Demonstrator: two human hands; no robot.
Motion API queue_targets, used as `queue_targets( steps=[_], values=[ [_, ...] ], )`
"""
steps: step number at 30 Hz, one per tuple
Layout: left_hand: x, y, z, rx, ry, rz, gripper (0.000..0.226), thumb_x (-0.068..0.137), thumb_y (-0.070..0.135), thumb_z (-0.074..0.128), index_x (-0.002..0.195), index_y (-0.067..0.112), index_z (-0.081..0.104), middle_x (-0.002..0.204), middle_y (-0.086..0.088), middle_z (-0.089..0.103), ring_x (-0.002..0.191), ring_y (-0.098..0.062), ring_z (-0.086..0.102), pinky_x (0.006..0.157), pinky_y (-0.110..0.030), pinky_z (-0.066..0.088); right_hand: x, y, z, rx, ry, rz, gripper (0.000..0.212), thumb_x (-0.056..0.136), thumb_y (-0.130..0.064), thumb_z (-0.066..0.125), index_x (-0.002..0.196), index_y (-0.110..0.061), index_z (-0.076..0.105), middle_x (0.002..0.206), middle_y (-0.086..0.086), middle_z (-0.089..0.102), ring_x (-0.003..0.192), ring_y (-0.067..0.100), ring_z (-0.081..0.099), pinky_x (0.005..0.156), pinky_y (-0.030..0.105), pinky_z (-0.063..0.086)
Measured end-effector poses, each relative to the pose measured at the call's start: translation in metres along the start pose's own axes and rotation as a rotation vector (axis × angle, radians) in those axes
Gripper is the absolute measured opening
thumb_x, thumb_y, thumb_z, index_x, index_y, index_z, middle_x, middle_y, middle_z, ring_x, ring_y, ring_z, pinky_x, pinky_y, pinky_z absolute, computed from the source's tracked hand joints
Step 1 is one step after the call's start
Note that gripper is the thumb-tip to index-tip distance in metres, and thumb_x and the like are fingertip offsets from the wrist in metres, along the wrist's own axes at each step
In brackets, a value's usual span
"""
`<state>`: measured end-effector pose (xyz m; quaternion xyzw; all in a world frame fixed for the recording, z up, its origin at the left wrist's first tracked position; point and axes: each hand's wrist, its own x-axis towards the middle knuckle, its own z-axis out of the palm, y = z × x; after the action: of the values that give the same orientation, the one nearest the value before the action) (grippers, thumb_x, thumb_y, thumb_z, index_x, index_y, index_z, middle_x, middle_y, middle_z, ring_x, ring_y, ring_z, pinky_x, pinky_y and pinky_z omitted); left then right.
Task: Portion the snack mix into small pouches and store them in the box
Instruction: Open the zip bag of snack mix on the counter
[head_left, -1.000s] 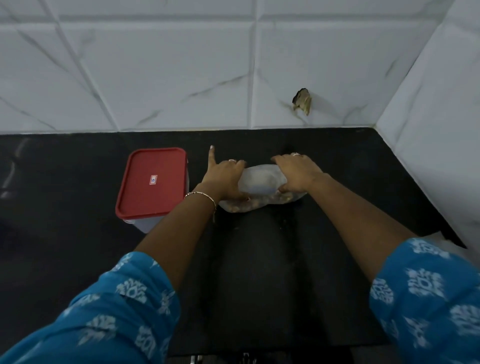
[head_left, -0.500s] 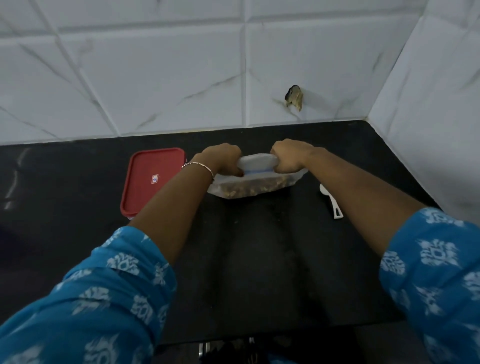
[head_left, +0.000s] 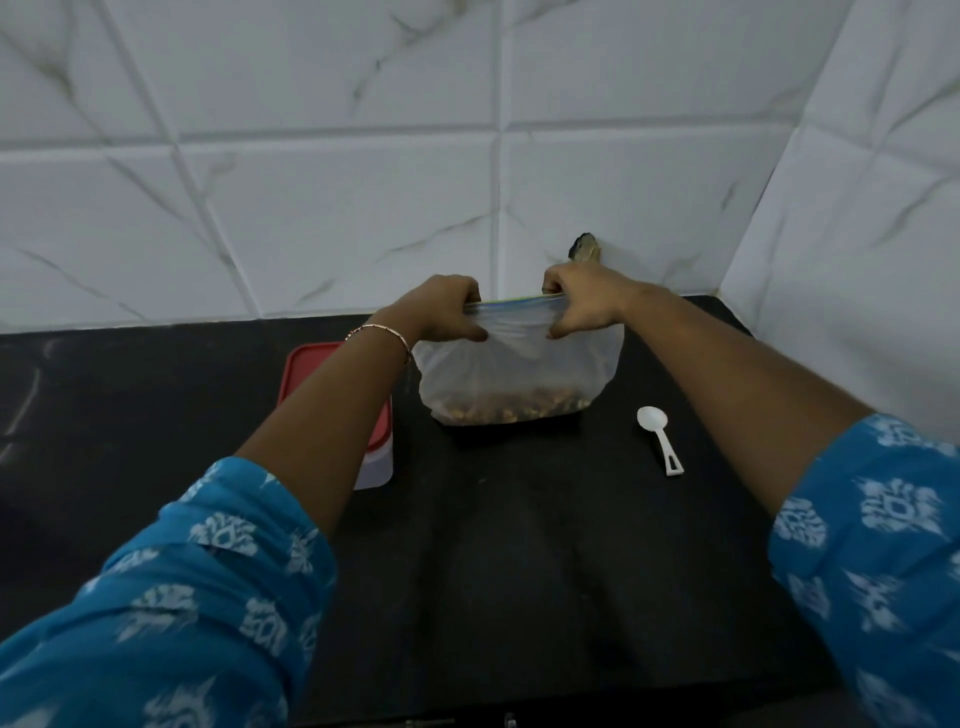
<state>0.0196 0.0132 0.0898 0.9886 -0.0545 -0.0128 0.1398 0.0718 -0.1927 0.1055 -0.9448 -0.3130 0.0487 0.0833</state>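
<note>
the clear, soft plastic zip bag (head_left: 519, 364) stands upright on the black stone counter (head_left: 519, 545), with brown snack mix (head_left: 511, 410) at its bottom. the left hand (head_left: 441, 314) and the right hand (head_left: 582, 306) each pinch its top edge. left of it is the box with the red lid (head_left: 306, 379); right of it lies a white plastic spoon (head_left: 660, 439).

A home kitchen: black stone counter (head_left: 519, 545) set in a corner of white marble-veined wall tiles (head_left: 337, 218).
</note>
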Motion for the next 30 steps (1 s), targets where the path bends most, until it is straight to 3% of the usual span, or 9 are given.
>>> queue_targets(
  steps=[6,12,15,18,21,24,26,28,30],
  values=[
    [-0.006,-0.008,-0.021,-0.09,0.108,0.029,0.027,0.078,0.017,0.076,0.102,0.011,0.063,0.109,-0.006,0.064,0.094,-0.021,0.057,0.078,-0.026,0.04,-0.001,-0.003,-0.023,0.038,0.084,-0.002,0.027,0.08,-0.016,0.073,0.094,-0.017,0.05,0.096,-0.001,0.053,0.092,0.02,0.05,0.085,0.031,0.035],
    [-0.015,-0.004,-0.036,-0.092,0.146,0.034,0.03,0.088,0.014,0.069,0.117,0.015,0.068,0.118,-0.009,0.063,0.102,-0.021,0.054,0.085,-0.023,0.038,-0.01,-0.008,-0.039,0.147,0.105,-0.028,0.019,0.081,-0.004,0.071,0.082,-0.016,0.056,0.094,0.0,0.056,0.088,0.017,0.053,0.073,0.024,0.04],
    [-0.019,-0.002,-0.039,-0.078,0.149,0.034,0.029,0.09,0.015,0.065,0.119,0.018,0.068,0.121,-0.008,0.062,0.108,-0.022,0.053,0.086,-0.023,0.038,-0.018,-0.012,-0.045,0.175,0.101,-0.034,0.02,0.083,0.002,0.066,0.089,-0.016,0.064,0.096,0.0,0.059,0.089,0.014,0.053,0.07,0.017,0.039],
    [-0.022,-0.002,-0.041,-0.087,0.175,0.037,0.028,0.089,0.017,0.066,0.117,0.021,0.07,0.118,-0.005,0.066,0.103,-0.017,0.052,0.086,-0.022,0.037,-0.023,-0.012,-0.049,0.185,0.066,-0.023,0.029,0.085,0.005,0.06,0.099,-0.016,0.073,0.101,0.0,0.06,0.093,0.014,0.053,0.079,0.024,0.041],
    [-0.026,-0.001,-0.046,-0.119,0.19,0.059,0.036,0.085,0.036,0.072,0.116,0.019,0.07,0.113,0.001,0.069,0.105,-0.013,0.056,0.087,-0.02,0.037,-0.03,-0.012,-0.054,0.221,0.036,-0.011,0.036,0.087,0.007,0.054,0.108,-0.016,0.074,0.107,0.002,0.063,0.094,0.015,0.055,0.079,0.022,0.043],
    [-0.03,0.003,-0.046,-0.127,0.248,0.049,0.043,0.091,0.049,0.059,0.113,0.015,0.071,0.108,-0.001,0.068,0.1,-0.017,0.058,0.083,-0.028,0.043,-0.037,-0.018,-0.055,0.283,-0.003,0.042,0.032,0.088,0.0,0.054,0.108,-0.015,0.074,0.102,0.002,0.065,0.083,0.013,0.054,0.069,0.018,0.042],
    [-0.031,0.004,-0.045,-0.114,0.296,0.06,0.034,0.093,0.04,0.06,0.112,0.014,0.071,0.109,-0.005,0.07,0.102,-0.022,0.06,0.086,-0.029,0.045,-0.038,-0.021,-0.054,0.376,0.02,0.103,0.016,0.088,-0.015,0.062,0.093,-0.015,0.077,0.089,-0.001,0.067,0.081,0.014,0.056,0.071,0.022,0.044],
    [-0.032,0.004,-0.043,-0.097,0.303,0.069,0.026,0.088,0.024,0.069,0.113,0.016,0.07,0.109,-0.001,0.071,0.106,-0.018,0.06,0.088,-0.023,0.042,-0.039,-0.023,-0.053,0.41,0.061,0.138,0.019,0.091,-0.027,0.062,0.082,-0.018,0.076,0.08,-0.004,0.063,0.082,0.015,0.056,0.073,0.024,0.042],
    [-0.033,0.004,-0.044,-0.053,0.283,0.067,0.036,0.082,0.013,0.074,0.117,0.017,0.066,0.108,0.002,0.07,0.107,-0.017,0.059,0.088,-0.022,0.042,-0.037,-0.022,-0.048,0.294,0.125,0.099,0.023,0.094,-0.031,0.059,0.094,-0.016,0.077,0.092,-0.002,0.068,0.09,0.016,0.058,0.079,0.025,0.042]
  ],
)
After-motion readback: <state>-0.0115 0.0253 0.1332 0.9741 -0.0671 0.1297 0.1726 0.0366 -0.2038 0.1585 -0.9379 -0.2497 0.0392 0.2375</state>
